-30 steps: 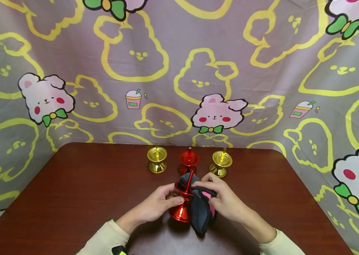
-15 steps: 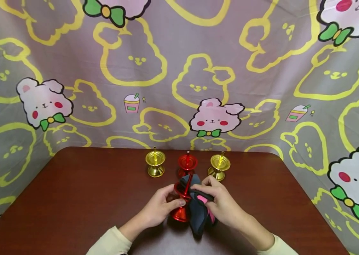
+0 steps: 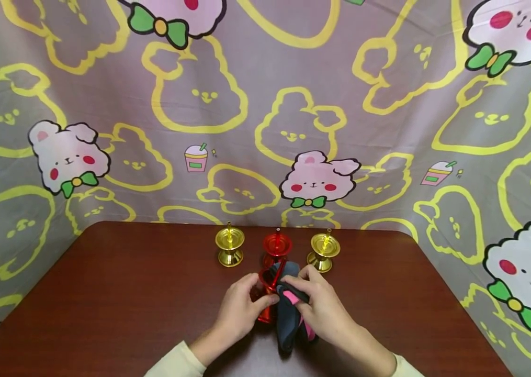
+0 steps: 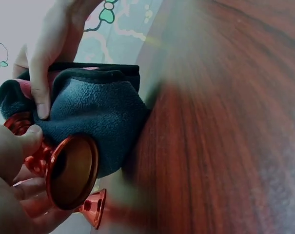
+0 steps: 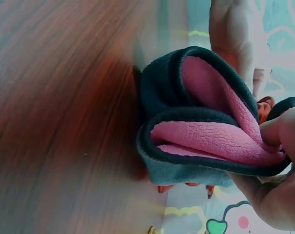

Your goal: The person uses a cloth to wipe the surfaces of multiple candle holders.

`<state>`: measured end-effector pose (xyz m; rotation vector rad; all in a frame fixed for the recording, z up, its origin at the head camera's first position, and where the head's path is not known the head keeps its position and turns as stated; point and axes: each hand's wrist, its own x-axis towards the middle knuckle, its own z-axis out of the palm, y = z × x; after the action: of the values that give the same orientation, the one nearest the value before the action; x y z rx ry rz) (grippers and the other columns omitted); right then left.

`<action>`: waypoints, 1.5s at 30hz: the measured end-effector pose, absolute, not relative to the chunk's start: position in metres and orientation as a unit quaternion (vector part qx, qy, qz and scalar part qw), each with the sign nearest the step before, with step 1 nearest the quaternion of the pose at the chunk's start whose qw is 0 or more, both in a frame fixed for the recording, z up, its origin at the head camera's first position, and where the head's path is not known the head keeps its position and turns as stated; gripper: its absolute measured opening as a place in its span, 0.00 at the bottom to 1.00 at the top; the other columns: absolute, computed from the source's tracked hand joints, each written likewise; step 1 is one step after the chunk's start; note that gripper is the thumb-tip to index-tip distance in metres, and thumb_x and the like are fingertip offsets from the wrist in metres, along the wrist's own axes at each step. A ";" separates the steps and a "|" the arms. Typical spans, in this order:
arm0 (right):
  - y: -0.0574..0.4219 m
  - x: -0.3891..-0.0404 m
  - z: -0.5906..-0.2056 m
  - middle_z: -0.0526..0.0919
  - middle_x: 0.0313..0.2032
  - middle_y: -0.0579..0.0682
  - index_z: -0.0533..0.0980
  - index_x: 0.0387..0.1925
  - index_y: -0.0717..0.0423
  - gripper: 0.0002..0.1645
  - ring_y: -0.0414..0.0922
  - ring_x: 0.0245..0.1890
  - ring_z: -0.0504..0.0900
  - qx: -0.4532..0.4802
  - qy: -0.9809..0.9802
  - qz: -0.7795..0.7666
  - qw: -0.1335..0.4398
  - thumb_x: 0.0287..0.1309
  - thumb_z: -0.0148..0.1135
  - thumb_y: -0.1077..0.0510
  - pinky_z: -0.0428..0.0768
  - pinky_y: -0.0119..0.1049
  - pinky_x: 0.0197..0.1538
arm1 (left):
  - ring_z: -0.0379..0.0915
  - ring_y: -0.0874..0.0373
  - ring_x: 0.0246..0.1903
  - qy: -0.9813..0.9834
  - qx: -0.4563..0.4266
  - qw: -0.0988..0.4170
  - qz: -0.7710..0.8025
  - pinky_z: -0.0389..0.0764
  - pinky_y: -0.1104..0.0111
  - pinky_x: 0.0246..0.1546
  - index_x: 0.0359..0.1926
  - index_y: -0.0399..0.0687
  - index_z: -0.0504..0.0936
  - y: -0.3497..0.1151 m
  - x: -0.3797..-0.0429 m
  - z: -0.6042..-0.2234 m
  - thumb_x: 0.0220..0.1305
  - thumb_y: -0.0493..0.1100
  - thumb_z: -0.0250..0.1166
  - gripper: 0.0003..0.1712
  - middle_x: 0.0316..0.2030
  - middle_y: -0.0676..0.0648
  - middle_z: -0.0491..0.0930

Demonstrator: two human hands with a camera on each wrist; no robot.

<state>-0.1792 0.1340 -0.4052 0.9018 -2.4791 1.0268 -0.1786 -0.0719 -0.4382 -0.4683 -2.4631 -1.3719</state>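
Note:
In the head view, my left hand (image 3: 237, 309) grips a shiny red candle holder (image 3: 267, 313) by its narrow middle, near the front of the table. Its hollow base (image 4: 71, 171) faces the left wrist camera, so the holder is tilted. A folded cloth (image 3: 287, 320), dark grey-blue on one side and pink on the other, lies against the holder's right side and hides part of it. My right hand (image 3: 328, 306) pinches the cloth between thumb and fingers, up by the holder's dish and spike. Seen from the right wrist, the pink lining (image 5: 201, 139) shows inside the folds.
Behind the hands stand a gold candle holder (image 3: 230, 242), a second red candle holder (image 3: 278, 244) and another gold one (image 3: 325, 246), in a row on the dark wood table (image 3: 143, 283). A grey curtain (image 3: 227, 68) with cartoon animals hangs around the table.
The holder's base shows less than before, as the left hand has turned and the cloth has shifted slightly left with the right hand. The whole head view has drifted downward a little.

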 end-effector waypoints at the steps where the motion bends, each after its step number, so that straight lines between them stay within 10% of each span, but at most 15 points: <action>1: 0.134 -0.180 -0.406 0.71 0.38 0.44 0.85 0.52 0.52 0.31 0.38 0.32 0.70 0.313 -0.863 0.367 0.149 0.45 0.73 0.77 0.72 0.29 0.30 | 0.71 0.60 0.26 -0.854 -0.163 0.143 -0.472 0.70 0.70 0.27 0.30 0.54 0.78 -0.073 -0.179 -0.439 0.54 0.49 0.78 0.15 0.29 0.57 0.78; 23: 0.161 -0.200 -0.409 0.77 0.42 0.50 0.83 0.53 0.55 0.17 0.45 0.45 0.75 0.364 -0.768 0.527 -0.006 0.63 0.67 0.64 0.78 0.35 0.46 | 0.75 0.61 0.54 -0.702 -0.303 -0.141 -0.629 0.72 0.72 0.56 0.63 0.29 0.73 -0.099 -0.174 -0.442 0.78 0.41 0.53 0.22 0.55 0.39 0.80; 34: 0.157 -0.199 -0.402 0.75 0.40 0.45 0.84 0.50 0.54 0.38 0.41 0.42 0.73 0.394 -0.812 0.424 0.072 0.39 0.58 0.86 0.77 0.33 0.43 | 0.78 0.61 0.48 -0.698 -0.306 -0.104 -0.639 0.76 0.70 0.51 0.60 0.30 0.76 -0.095 -0.176 -0.444 0.75 0.38 0.56 0.18 0.49 0.38 0.82; 45: 0.154 -0.197 -0.401 0.74 0.38 0.44 0.84 0.51 0.56 0.39 0.40 0.36 0.73 0.354 -0.851 0.374 0.100 0.37 0.58 0.85 0.75 0.32 0.37 | 0.77 0.62 0.42 -0.728 -0.288 -0.047 -0.621 0.78 0.70 0.45 0.53 0.32 0.79 -0.087 -0.179 -0.442 0.73 0.38 0.59 0.14 0.43 0.41 0.83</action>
<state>-0.1966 0.1538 -0.4011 1.0460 -2.5172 1.1069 -0.1785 -0.0868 -0.4417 -0.9326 -2.3566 -2.0099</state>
